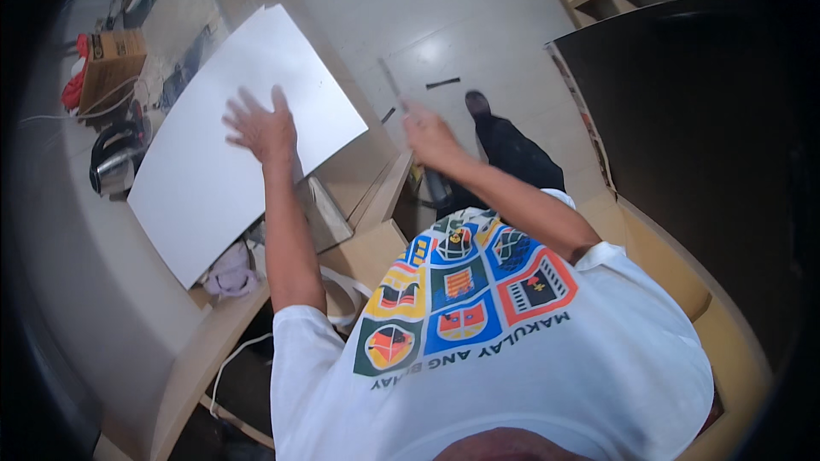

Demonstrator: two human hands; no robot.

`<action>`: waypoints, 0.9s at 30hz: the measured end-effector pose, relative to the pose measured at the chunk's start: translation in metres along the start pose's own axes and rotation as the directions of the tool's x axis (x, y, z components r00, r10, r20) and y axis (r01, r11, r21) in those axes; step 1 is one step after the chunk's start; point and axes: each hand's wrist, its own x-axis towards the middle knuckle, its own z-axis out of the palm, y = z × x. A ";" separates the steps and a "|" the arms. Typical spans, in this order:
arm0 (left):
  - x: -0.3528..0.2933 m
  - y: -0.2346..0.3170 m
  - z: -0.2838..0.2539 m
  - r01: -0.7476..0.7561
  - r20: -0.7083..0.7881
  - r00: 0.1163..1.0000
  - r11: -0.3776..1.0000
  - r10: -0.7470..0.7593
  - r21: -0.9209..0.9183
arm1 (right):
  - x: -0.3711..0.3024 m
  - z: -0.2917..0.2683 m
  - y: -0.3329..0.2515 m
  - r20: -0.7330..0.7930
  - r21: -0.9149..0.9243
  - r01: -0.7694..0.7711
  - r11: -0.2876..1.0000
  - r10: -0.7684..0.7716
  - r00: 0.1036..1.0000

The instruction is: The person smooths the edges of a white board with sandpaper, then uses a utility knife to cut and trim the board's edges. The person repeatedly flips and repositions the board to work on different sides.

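Observation:
A large white sheet lies slanted on the desk at the left, with the corner of another sheet showing under its far end. My left hand is over it, fingers spread and slightly blurred; whether it presses on the surface I cannot tell. To the right of the sheet, my right hand is closed around a thin, straight, blade-like tool pointing away from me. Motion blurs the tool, and its handle is hidden in my fingers.
An electric kettle and a cardboard box stand at the left. A lilac cloth-like bundle sits by the sheet's near edge. A dark strip lies on the floor near my foot. A large black panel fills the right side.

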 end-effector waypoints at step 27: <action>0.042 -0.020 -0.024 0.147 -0.026 0.989 0.987 -0.149 -0.065 | 0.070 -0.006 -0.170 0.209 0.325 -0.134 0.936 0.067 0.976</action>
